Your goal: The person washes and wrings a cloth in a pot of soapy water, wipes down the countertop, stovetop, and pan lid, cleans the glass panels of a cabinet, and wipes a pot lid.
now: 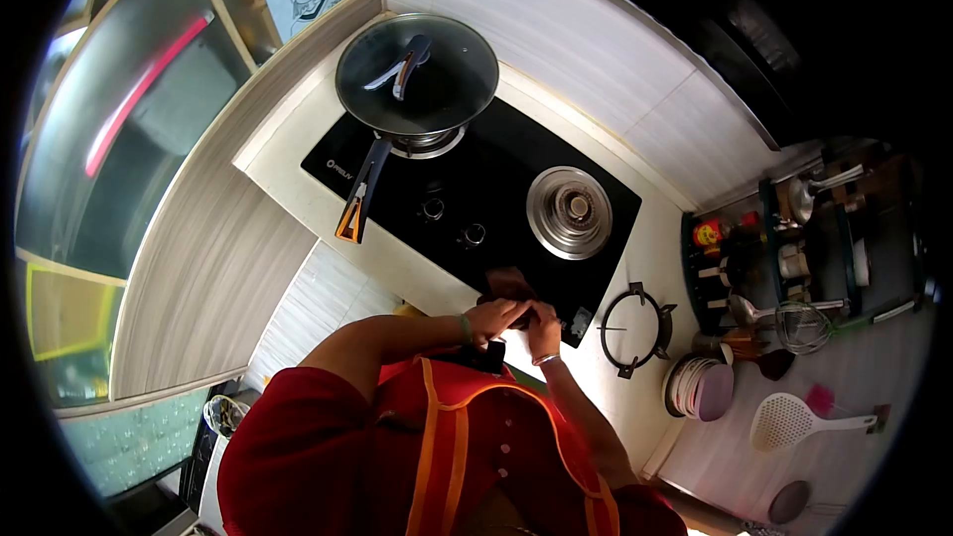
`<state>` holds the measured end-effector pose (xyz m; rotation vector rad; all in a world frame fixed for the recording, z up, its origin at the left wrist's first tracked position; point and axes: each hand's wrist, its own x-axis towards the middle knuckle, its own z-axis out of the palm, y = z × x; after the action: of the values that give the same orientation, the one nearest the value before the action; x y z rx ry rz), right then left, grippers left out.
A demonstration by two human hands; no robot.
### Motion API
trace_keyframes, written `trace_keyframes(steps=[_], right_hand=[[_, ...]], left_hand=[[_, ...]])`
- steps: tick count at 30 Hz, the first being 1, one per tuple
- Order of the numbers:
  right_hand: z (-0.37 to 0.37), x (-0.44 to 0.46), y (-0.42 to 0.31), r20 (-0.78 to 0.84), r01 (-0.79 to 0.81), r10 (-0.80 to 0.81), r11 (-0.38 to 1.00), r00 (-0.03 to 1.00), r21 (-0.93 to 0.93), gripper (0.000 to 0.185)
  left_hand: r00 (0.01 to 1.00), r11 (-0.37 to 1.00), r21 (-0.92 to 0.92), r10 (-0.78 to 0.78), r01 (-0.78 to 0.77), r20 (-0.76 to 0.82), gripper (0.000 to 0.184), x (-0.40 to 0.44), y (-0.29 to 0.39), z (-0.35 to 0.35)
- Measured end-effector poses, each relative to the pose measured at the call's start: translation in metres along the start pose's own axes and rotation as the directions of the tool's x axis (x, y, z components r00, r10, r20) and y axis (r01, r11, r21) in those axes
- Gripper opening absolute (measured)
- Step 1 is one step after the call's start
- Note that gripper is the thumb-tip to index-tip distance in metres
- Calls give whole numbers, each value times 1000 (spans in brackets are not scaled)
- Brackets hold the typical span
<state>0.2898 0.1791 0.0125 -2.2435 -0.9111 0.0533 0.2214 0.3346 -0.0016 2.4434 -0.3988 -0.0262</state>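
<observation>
Both hands meet close to my body, over the front edge of the black glass gas hob [476, 189]. My left hand [491, 320], with a green band at its wrist, has its fingers curled in. Touching it is my right hand [543, 331], its fingers bent and a bracelet at the wrist. Something small and dark lies between the fingers, mostly hidden, and I cannot make out what it is. Beyond the hands, a burner [569, 212] on the right stands without its pan support. On the left burner sits a frying pan [367, 184] under a glass lid [417, 74].
A round black pan support [635, 330] lies on the pale counter [635, 397] right of the hob. Stacked bowls [700, 387], a whisk [806, 326], a white slotted skimmer [809, 424] and a spice rack [769, 248] line the right wall. Glass-fronted panels [119, 139] stand at left.
</observation>
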Motion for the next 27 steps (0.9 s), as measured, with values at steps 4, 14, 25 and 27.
trace_keyframes(steps=[4,14,25,27], right_hand=[[-25,68,-34,-74,-45,61,979,995,197,32],[77,170,-33,193,126,-62,933,979,-338,53],[97,306,1,343,160,91,753,935,-638,61],[99,328,10,303,122,69,814,950,-567,61]], left_hand=[[934,948,-314,-158,53,-320,55,38,9,-52],[878,922,-71,-385,381,-285,53,58,-105,-101],[847,891,-45,-443,451,-295,59,155,-182,-133],[828,878,-145,-479,457,-292,58,172,-195,-140]])
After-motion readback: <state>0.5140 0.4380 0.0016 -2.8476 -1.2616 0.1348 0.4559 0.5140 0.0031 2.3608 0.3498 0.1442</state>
